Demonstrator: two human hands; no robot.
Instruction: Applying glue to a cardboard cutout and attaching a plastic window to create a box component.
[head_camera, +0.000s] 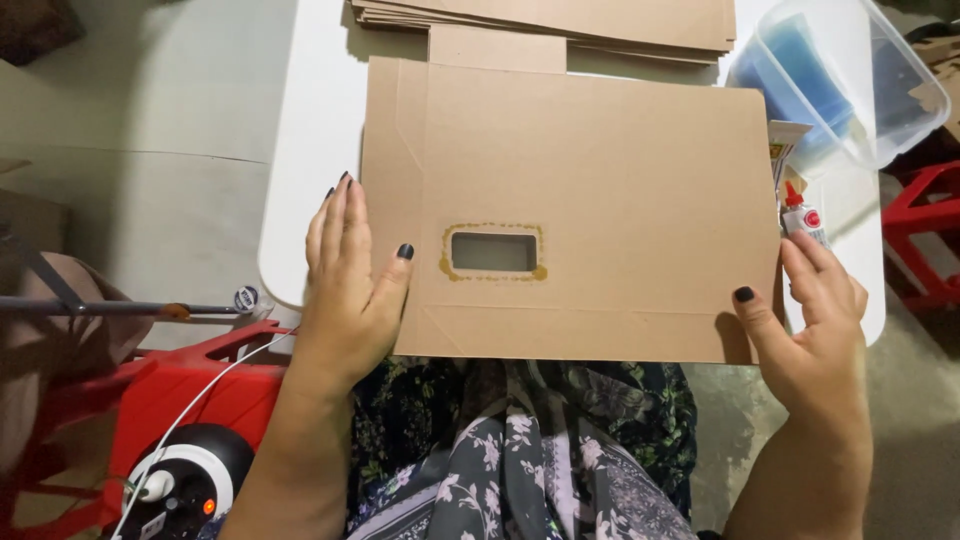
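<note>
The person's left hand (350, 280) is pressing its flat, spread fingers on the cardboard sheet (580, 200), which is overhanging the white worktop (300, 150). The right hand (815, 320) is pinching the sheet's edge beside a glue tube (803, 215); wet glue ringing the cut-out window (493, 251) could be smearing if the sheet slips.

The card sheet (600, 180) covers most of the worktop (310, 150); bare surface remains only as a strip along its left edge and a patch at the right. The far edge is blocked by a card stack (560, 20). On the right, passage is narrowed by a clear tub (850, 80) and a glue tube (803, 215) just beside the sheet. Red stools (200, 390) flank the worktop on both sides. A cable (215, 385) crosses the near-left corner.
</note>
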